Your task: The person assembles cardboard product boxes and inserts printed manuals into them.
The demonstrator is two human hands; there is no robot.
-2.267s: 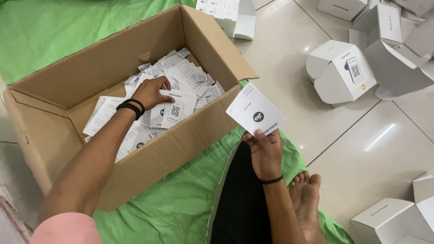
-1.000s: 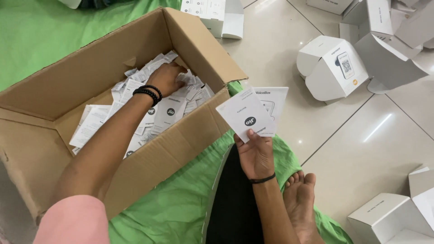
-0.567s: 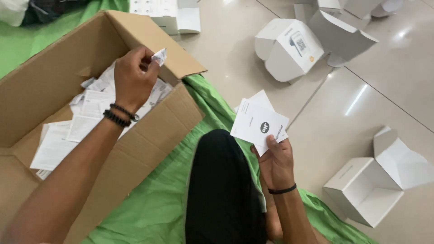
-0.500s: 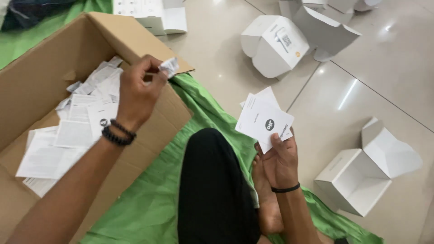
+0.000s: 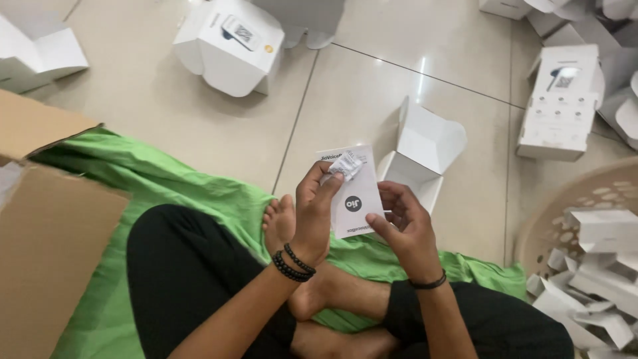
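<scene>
My left hand [image 5: 314,214] pinches a small folded paper leaflet [image 5: 346,165] against the top of a stack of white cards [image 5: 355,199]. My right hand [image 5: 405,229] grips the cards from the right side, thumb on the front. Both hands meet over my crossed legs, above the green cloth [image 5: 166,183]. An open white carton [image 5: 419,149] stands on the tiles just behind the cards. The cardboard box [image 5: 46,219] is at the far left, its inside out of view.
White cartons lie on the tiled floor: one at top centre [image 5: 226,43], one at top left [image 5: 36,53], a printed one at right [image 5: 561,103]. A beige plastic basket [image 5: 541,216] holding several folded white cartons sits at the right edge.
My left hand left the cardboard box with a small folded leaflet and brought it to the cards in my right hand. The view swung right, showing the basket.
</scene>
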